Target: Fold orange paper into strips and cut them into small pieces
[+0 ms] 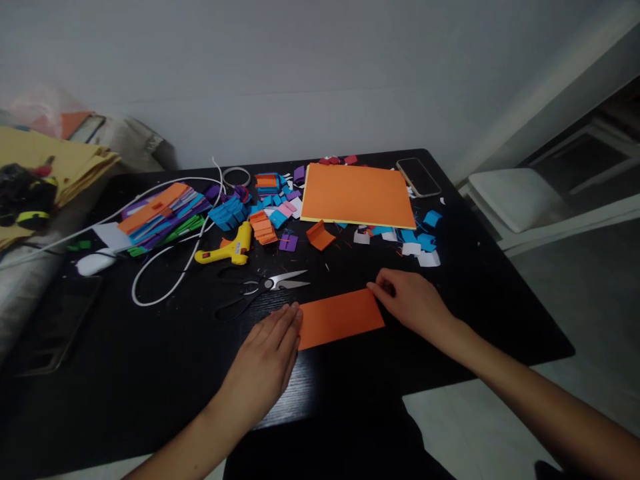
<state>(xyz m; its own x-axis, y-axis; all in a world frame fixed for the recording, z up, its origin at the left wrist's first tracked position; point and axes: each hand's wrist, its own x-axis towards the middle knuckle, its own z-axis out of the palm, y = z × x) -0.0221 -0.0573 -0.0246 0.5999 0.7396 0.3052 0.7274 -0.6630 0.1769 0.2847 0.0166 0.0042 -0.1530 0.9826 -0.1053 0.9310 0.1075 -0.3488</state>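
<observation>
A rectangular piece of orange paper (340, 319) lies on the black table in front of me. My left hand (273, 343) rests flat across its left end, fingers stretched out and close together. At the paper's far right corner, my right hand (407, 297) is closed, with thumb and forefinger pinching the edge. Just beyond my left hand is a pair of black-handled scissors (267, 285), blades parted and pointing right. Behind them a yellow glue gun (227, 248) lies on its side.
A stack of orange sheets (357, 195) lies at the back, with small paper scraps (429, 243) around it. Bundles of folded coloured paper (165, 210) and a white cable (145, 267) are at left. One phone (419, 177) sits back right, another (63, 323) far left.
</observation>
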